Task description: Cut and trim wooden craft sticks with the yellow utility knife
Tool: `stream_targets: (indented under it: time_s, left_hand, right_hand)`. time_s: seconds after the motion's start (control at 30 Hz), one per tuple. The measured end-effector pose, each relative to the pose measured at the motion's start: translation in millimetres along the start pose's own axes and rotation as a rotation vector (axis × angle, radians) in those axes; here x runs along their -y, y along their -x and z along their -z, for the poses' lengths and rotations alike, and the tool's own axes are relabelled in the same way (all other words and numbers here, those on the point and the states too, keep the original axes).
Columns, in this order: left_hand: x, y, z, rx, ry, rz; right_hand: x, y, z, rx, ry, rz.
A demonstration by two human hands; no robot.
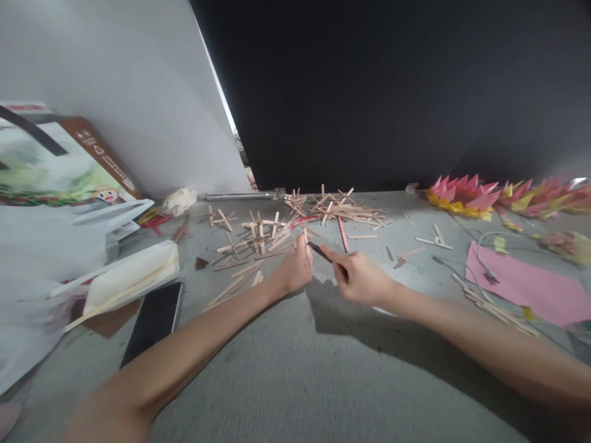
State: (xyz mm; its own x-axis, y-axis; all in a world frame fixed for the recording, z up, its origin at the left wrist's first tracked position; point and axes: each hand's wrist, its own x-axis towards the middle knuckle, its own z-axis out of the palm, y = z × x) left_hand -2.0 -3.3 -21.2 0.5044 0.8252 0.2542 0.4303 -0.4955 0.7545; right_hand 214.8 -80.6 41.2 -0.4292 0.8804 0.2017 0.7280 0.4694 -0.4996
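Observation:
My left hand (298, 269) is closed around a small wooden craft stick (305, 237), its upper end poking out above the fingers. Closed on a slim black tool (319, 251), my right hand (362, 278) points the tool's tip at that stick. The tip seems to meet the stick or lie very near it; its exact kind is too blurred to tell. Just beyond both hands lie many loose craft sticks (261, 237), some joined in crosses, with a thicker heap (355, 212) behind. A red patterned stick or pen (343, 235) lies close to my right hand.
On the left are a phone (152, 320), an open white box (132, 277), a plastic bag (50, 264) and a printed carton (69, 160). To the right lie pink paper (526, 283), cables (482, 264) and folded pink-yellow paper flowers (464, 197). A dark panel (392, 92) stands behind.

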Motion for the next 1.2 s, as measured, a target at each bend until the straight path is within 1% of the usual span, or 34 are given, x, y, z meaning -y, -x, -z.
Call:
stream_targets:
  time_s: [0.07,0.13,0.2,0.33,0.4,0.47,0.63,0.7,0.77,0.9,0.97,1.03,1.13,1.2]
  left_hand:
    - [0.8,-0.2,0.2,0.019,-0.010,0.010]
    - [1.7,-0.4,0.6,0.016,-0.017,0.007]
    - [2.4,-0.6,1.1,-0.010,-0.021,-0.015]
    - [3.7,-0.6,1.9,-0.059,-0.032,-0.084]
    - [4.9,-0.8,2.3,-0.063,-0.036,-0.100]
    - [6.6,-1.2,2.4,-0.057,-0.038,-0.104]
    - [9.5,-2.1,1.5,-0.036,-0.036,-0.083]
    - [9.5,-2.1,1.0,-0.027,-0.023,-0.070]
    - [9.3,-1.9,1.1,-0.031,-0.016,-0.076]
    - [8.6,-1.9,2.5,-0.070,-0.032,-0.118]
    - [7.9,-2.0,3.4,-0.074,-0.030,-0.125]
    - [7.2,-2.2,3.8,-0.066,-0.031,-0.120]
    - [6.4,-2.3,3.2,-0.056,-0.056,-0.087]
    - [6.5,-2.2,2.5,-0.056,-0.071,-0.067]
  right_hand:
    - [-0.2,-4.0,11.6,0.004,-0.051,-0.003]
    - [-3.4,-5.2,12.0,-0.006,-0.095,0.005]
    - [-8.8,-3.4,0.5,-0.030,-0.122,0.013]
    - [-17.7,3.7,-32.7,-0.077,-0.120,0.076]
    - [-18.1,5.4,-39.8,-0.076,-0.137,0.083]
    - [-16.2,4.7,-36.3,-0.062,-0.135,0.069]
    - [-11.3,-3.5,-6.4,-0.026,-0.112,0.017]
    - [-11.6,-5.1,-2.1,-0.023,-0.137,0.017]
    - [-13.0,-4.4,-7.5,-0.024,-0.145,0.029]
    - [-15.1,0.0,-31.6,-0.048,-0.113,0.066]
    - [-14.6,0.4,-35.9,-0.047,-0.112,0.070]
    - [-13.5,-2.0,-29.7,-0.037,-0.128,0.054]
    - [-12.6,-9.3,-7.9,-0.017,-0.172,0.026]
    - [-13.6,-13.5,3.5,-0.022,-0.194,0.039]
